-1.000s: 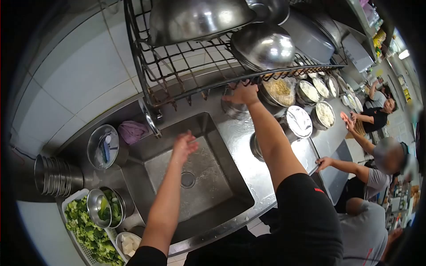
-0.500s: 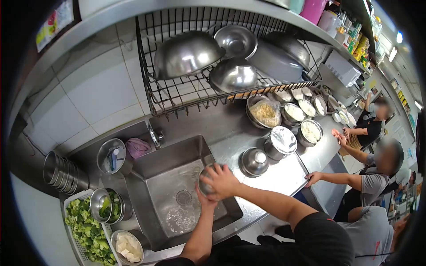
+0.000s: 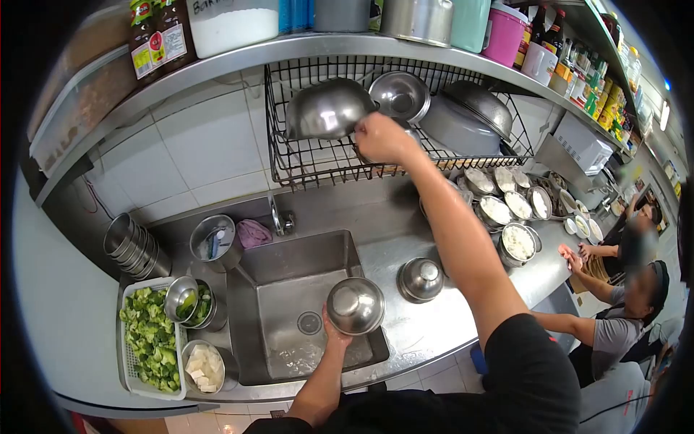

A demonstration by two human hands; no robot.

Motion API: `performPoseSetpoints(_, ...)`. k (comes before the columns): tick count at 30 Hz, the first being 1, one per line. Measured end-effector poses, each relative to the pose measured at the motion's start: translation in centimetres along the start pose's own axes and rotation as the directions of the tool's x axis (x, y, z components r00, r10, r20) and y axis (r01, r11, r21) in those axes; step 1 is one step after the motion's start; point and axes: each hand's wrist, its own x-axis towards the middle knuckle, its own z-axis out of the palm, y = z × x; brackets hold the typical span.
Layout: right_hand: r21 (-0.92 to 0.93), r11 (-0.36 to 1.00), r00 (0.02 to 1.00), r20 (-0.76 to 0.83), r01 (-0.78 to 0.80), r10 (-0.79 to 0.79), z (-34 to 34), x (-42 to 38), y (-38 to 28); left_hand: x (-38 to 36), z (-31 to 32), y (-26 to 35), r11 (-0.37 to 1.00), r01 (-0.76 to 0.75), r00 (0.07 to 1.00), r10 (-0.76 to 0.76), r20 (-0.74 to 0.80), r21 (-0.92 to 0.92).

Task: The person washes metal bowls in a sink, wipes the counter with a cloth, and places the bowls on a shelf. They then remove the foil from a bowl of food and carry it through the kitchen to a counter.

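In my left hand [image 3: 335, 330] is a steel bowl [image 3: 356, 306], turned bottom up over the right side of the sink [image 3: 289, 289]. My right hand [image 3: 387, 139] is raised to the black wire rack [image 3: 303, 176], its fingers curled near the rim of a large upturned steel bowl [image 3: 329, 108]. Behind that hand a smaller bowl is mostly covered, so whether the fingers grip it is hidden. Another steel bowl [image 3: 400, 96] lies farther back in the rack. On the counter right of the sink, a domed steel bowl [image 3: 421, 280] sits upside down.
Left of the sink are broccoli in a white basket [image 3: 179, 383], a bowl of white chunks [image 3: 204, 367] and stacked steel containers [image 3: 134, 246]. A faucet [image 3: 282, 217] rises behind. Bowls of white food [image 3: 517, 241] line the right counter, where other people [image 3: 614, 318] stand.
My right hand has left the bowl over the sink and reached up to the rack. My left hand keeps the bowl, now alone. The view has shifted, showing more of the upper shelf.
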Motion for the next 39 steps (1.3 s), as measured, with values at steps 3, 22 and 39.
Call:
performPoseSetpoints(3, 0.304, 0.942, 0.983, -0.149, 0.146, -0.104, -2.6, 2.4, -0.6, 0.6, 1.5, -0.2, 0.992, -0.043, 0.999, 0.043, 0.005, 0.115)
performPoseSetpoints(22, 0.029, 0.997, 0.886, -0.457, -0.075, 0.079, 1.8, 12.1, 1.5, 1.9, 5.1, -2.8, 0.963, 0.008, 1.000, -0.005, -0.011, 0.271)
performPoseSetpoints(39, -0.232, 0.933, 0.591, -0.725, 0.275, -0.354, -0.1, 4.5, 0.3, 0.5, 7.2, -2.4, 0.889, 0.062, 0.982, 0.027, -0.186, 0.454)
